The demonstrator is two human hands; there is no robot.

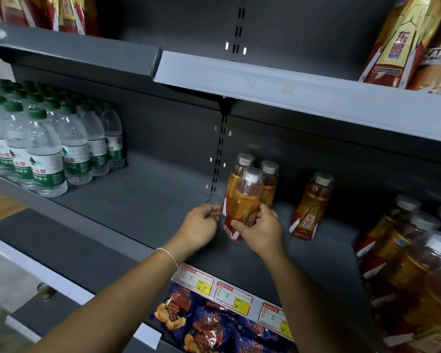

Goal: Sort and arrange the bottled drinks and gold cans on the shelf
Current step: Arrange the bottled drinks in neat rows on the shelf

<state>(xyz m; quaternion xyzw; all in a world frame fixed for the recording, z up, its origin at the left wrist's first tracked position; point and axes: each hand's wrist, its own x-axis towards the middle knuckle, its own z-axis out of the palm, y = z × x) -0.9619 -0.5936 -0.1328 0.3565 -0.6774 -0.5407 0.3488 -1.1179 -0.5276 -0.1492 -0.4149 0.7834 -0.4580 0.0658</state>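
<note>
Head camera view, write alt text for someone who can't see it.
A person's right hand grips the front orange drink bottle of three clustered on a grey shelf, left hand open beside it. A lone bottle stands to the right; green-capped water bottles crowd the left.

Wide bare stretch of shelf (143, 200) between water bottles (49, 149) at left and three orange bottles (265, 179) mid-shelf, open from front edge to back panel (168, 128). Left hand (201, 225) sits just left of that cluster. Right hand (261, 230), gripping the front bottle (247, 197), partly fills the gap to the lone bottle (311, 207). Narrow bare strip between lone bottle and wrapped pack (405, 250) at right. Upper shelf (290, 93) overhangs the caps.
</note>
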